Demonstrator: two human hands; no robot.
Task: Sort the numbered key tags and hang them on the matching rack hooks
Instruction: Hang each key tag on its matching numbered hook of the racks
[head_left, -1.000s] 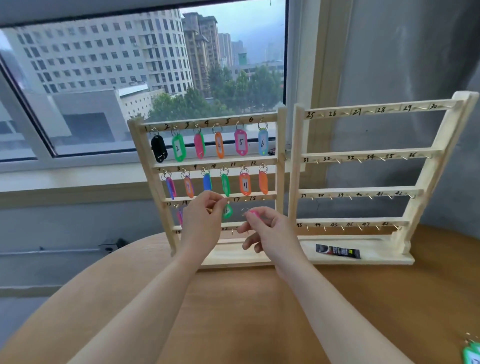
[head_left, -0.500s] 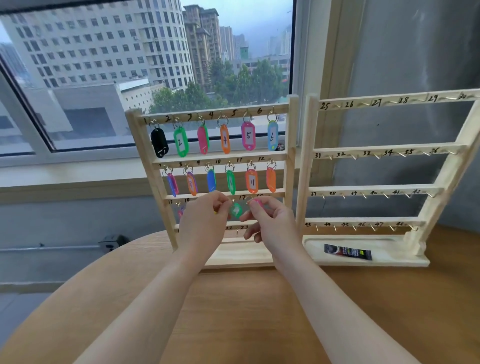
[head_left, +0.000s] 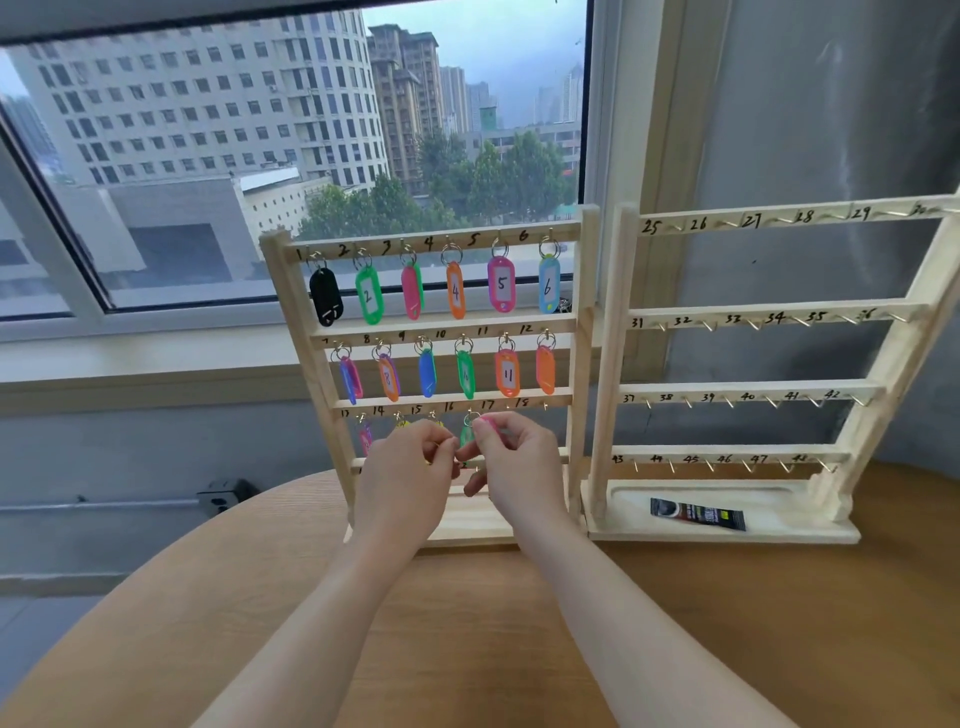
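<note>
Now pink tag pinched in right hand, under hook 17

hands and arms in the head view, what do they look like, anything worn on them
Both forearms are bare up to the frame's bottom edge: no sleeves, watch, bracelets or gloves in view. The left hand and the right hand show no rings on the parts that face the camera. The nails look short and unpainted, though they are small in the picture.
</note>
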